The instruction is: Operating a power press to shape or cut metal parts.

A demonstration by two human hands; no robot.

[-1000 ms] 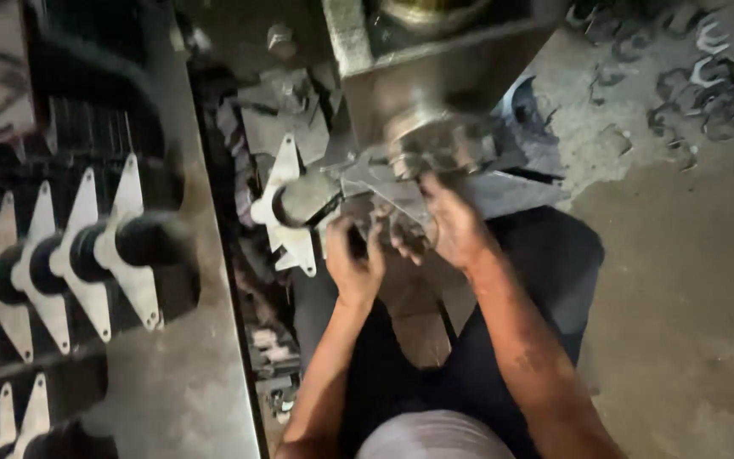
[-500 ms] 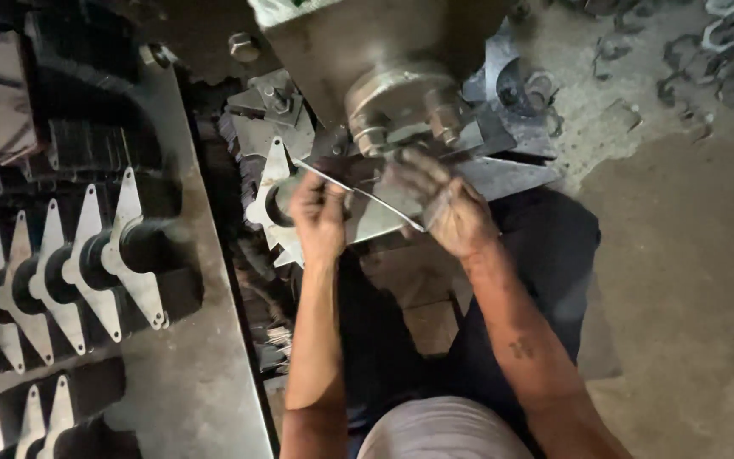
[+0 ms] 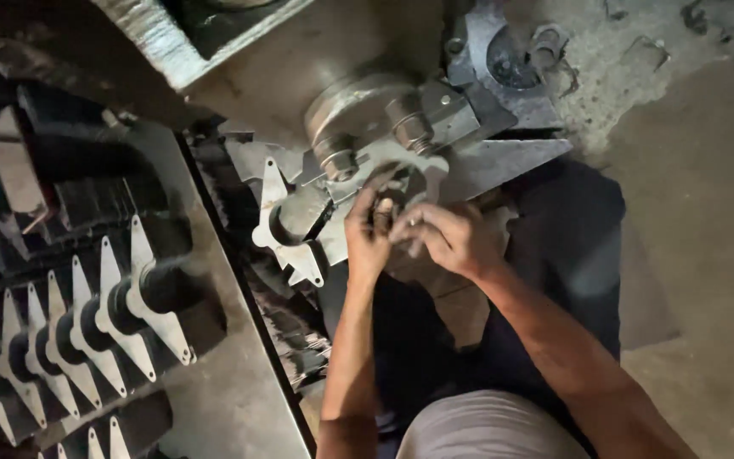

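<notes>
Hands at the press, both raised to the same spot. My left hand (image 3: pixel 367 234) and my right hand (image 3: pixel 448 238) meet just under the round steel head of the machine (image 3: pixel 358 106). Between them sits a flat metal plate (image 3: pixel 401 174) with a curved cut-out, lying against the underside of the head, below 2 bolt heads (image 3: pixel 409 123). Fingers of my left hand (image 3: pixel 381 208) are pinched on a small dark part at the plate's lower edge; its exact shape is too blurred to report. Fingers of my right hand are curled in towards the same point, knuckles up, touching the plate; whether they grasp it or only steady it I cannot tell.

Just beside my left hand, to its left, a diamond-shaped flange on a short dark tube (image 3: pixel 286 225) lies against the machine base. A triangular steel wedge (image 3: pixel 503 161) projects to the right behind my right hand. Well apart, on the steel worktop (image 3: pixel 231 399) at far left, stands a row of finished flanged tubes (image 3: pixel 129 302), each upright on its dark tube, overlapping one another. Concrete floor (image 3: pixel 707 212) lies to the right.
</notes>
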